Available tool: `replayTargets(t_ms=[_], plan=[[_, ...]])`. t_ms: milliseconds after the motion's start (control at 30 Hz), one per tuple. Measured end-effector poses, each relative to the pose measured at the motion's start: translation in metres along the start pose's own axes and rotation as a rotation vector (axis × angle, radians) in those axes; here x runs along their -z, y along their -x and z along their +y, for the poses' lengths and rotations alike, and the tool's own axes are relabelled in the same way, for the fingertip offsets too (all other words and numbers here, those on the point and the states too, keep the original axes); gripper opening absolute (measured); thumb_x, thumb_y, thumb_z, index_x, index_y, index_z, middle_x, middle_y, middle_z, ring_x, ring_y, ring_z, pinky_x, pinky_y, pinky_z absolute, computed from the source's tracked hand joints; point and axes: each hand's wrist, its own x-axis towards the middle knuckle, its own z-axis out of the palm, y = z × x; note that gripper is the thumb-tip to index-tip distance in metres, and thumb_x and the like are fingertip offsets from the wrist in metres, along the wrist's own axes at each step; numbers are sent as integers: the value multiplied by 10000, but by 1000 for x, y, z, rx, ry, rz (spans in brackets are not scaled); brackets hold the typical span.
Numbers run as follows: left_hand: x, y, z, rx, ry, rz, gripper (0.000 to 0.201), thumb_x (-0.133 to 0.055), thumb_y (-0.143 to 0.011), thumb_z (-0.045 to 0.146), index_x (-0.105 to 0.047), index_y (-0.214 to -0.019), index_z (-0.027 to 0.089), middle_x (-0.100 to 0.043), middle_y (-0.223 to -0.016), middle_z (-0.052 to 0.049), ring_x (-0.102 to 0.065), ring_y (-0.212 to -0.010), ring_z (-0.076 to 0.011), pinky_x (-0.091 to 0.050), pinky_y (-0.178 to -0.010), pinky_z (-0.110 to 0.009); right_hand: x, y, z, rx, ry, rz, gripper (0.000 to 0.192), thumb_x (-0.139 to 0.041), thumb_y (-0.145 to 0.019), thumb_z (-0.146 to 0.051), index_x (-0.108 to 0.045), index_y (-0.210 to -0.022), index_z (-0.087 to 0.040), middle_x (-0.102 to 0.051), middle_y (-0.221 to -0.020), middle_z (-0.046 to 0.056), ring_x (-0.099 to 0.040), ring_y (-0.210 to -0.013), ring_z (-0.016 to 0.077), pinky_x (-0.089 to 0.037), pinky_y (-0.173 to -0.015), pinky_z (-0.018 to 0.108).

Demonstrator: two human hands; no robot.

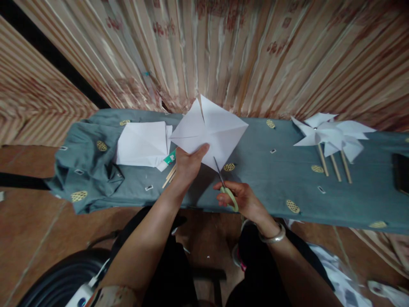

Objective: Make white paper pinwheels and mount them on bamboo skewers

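Note:
My left hand (188, 164) holds up a white square sheet of paper (211, 128), creased along its diagonals and cut partway in from a corner. My right hand (241, 198) grips a pair of scissors with pale green handles (225, 185), the blades pointing up at the sheet's lower edge. Both hands hover over a bench covered in grey-green cloth (275, 179).
A stack of white paper sheets (142, 145) lies at the left, with a green-white tube (170, 158) and wooden sticks (169, 175) beside it. Three finished white paper pinwheels on sticks (332, 138) lie at the right. A dark object (401, 172) sits at the far right edge. Striped curtains hang behind.

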Motion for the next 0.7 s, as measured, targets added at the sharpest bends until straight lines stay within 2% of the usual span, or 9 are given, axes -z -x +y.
replayTargets(t_ms=[300, 467, 700], plan=[[-1, 2, 7, 20, -6, 31, 325, -786, -639, 325, -693, -896, 149, -745, -1022, -137, -715, -894, -251, -591, -835, -404, 0, 0, 1, 17, 12, 10, 480, -820, -594, -565, -678, -847, -182, -590, -549, -34, -500, -485, 96, -369, -461, 240], [-1, 3, 9, 36, 5, 39, 325, -789, -633, 308, -700, -906, 156, -751, -1017, -128, -716, -886, -250, -595, -835, -416, -1, 0, 2, 22, 16, 13, 470, -813, -595, -573, -670, -825, -189, -586, -550, -37, -499, -478, 97, -372, -457, 244], [-1, 3, 8, 28, 4, 38, 343, -791, -641, 323, -702, -919, 143, -750, -995, -131, -716, -840, -229, -597, -782, -368, -2, -1, 3, 30, 19, 21, 471, -809, -603, -573, -663, -813, -178, -562, -520, -42, -469, -455, 85, -357, -442, 233]])
